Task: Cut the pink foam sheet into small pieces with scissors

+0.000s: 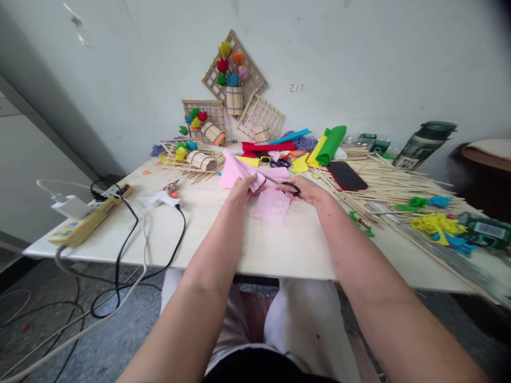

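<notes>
My left hand [244, 190] is closed on a sheet of pink crepe paper [231, 171], part of it bunched up above my fingers. In my right hand [305, 190] is a pair of scissors [290, 188] with black handles, its blades pointing left into the pink paper. Below the blades hangs or lies a lighter pink piece [272, 206] with drawn outlines on it. Whether this piece is still joined to the sheet I cannot tell. Behind my hands lie a second pair of black scissors [281, 163] and yellow paper pieces [300, 163].
A yellow power strip [91, 215] with cables and a white glue gun [165, 199] occupy the left. Stick lattices with paper flowers [231, 66] lean on the wall. Rolled green paper [332, 144], a phone [346, 176], loose wooden sticks [393, 178] and a dark bottle [425, 143] are right.
</notes>
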A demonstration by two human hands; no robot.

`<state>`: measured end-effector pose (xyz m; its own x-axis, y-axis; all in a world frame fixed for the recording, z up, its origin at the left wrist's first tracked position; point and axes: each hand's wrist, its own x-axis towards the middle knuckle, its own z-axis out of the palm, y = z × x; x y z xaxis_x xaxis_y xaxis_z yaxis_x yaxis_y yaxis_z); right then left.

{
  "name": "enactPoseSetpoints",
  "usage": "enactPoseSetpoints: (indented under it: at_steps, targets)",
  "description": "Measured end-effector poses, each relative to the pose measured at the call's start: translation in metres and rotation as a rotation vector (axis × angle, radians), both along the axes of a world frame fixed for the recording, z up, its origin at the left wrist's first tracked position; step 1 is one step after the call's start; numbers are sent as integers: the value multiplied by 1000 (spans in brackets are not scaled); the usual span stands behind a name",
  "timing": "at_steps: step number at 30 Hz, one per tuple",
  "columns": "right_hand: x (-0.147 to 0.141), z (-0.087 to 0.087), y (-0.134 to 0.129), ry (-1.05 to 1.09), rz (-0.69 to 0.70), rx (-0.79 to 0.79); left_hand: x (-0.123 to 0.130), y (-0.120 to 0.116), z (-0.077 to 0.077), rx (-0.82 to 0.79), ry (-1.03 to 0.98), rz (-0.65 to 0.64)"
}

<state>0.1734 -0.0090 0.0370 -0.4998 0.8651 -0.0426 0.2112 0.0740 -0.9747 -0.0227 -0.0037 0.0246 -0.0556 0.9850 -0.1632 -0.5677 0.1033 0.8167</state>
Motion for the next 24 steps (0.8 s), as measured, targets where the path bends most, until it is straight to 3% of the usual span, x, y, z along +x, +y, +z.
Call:
enactPoseSetpoints:
  at_steps: [6,14,18,24]
  targets:
    - [-1,5,-4,-49,-21,31,-1,1,-2,21,84,-20]
    - [-9,18,-13,-280,3,187,-2,0,-4,21,119,-59]
    - [-8,20,-14,-287,1,266,-3,0,-3,45,134,-52]
    - [-1,20,-12,-236,1,190,-3,0,-2,106,147,-72]
